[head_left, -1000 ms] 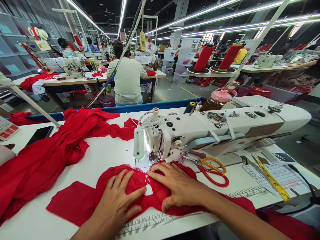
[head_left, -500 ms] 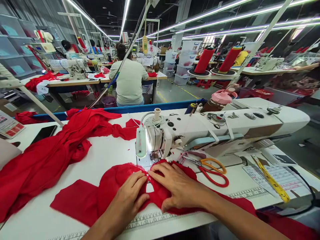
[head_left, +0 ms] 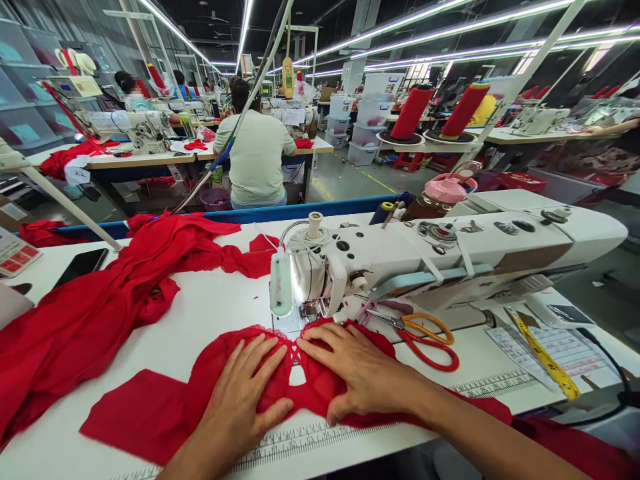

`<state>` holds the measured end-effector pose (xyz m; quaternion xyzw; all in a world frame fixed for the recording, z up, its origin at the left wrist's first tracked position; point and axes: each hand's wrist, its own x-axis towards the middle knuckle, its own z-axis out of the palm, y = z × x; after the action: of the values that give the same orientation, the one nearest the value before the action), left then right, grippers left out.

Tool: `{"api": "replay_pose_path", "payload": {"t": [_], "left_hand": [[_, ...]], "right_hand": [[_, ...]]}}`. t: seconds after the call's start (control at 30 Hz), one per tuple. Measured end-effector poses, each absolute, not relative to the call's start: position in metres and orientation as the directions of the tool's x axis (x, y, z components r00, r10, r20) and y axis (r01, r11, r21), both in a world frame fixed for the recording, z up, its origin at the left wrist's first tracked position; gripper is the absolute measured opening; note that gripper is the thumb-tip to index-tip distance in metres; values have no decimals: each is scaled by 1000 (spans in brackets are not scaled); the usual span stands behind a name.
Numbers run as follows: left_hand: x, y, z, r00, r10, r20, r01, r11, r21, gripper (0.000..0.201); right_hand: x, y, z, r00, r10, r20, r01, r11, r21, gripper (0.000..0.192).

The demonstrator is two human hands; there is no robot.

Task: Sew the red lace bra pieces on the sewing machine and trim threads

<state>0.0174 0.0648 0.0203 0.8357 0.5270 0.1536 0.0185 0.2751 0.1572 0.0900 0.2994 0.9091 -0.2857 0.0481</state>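
A red bra (head_left: 313, 387) with lace edging lies spread on the white table in front of the sewing machine (head_left: 395, 260). My left hand (head_left: 245, 387) rests flat on its left cup, fingers spread. On the right cup lies my right hand (head_left: 350, 373), its fingers stretched toward the centre and thumb apart. Between the hands, crossed straps and a small opening show at the bra's centre. The upper lace edge sits just before the needle area, apart from the presser foot as far as I can see. Red fabric trails off to the right under my right forearm.
Scissors (head_left: 425, 340) with orange and red handles lie right of the hands. A heap of red fabric (head_left: 115, 300) covers the table's left side, beside a phone (head_left: 80, 267). A yellow tape measure (head_left: 545, 357) lies on papers. A seated person (head_left: 260, 153) is ahead.
My left hand has slid left from the bra's centre onto the left cup and flattened, fingers spreading. The left part of the fabric has shifted slightly left. My right hand has stayed nearly still.
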Motion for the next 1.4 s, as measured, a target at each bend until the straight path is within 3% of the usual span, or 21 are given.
{"api": "replay_pose_path", "payload": {"t": [0.53,1.4], "left_hand": [[19,64,21,416,880,229,886,-449,117,80],[17,64,21,424,866,265,879,-464,110,79]], "right_hand": [[275,163,95,-798,483,-360,602,623,-499,106],[276,163,93,-814,482,-324,579,640,-505,107]]}}
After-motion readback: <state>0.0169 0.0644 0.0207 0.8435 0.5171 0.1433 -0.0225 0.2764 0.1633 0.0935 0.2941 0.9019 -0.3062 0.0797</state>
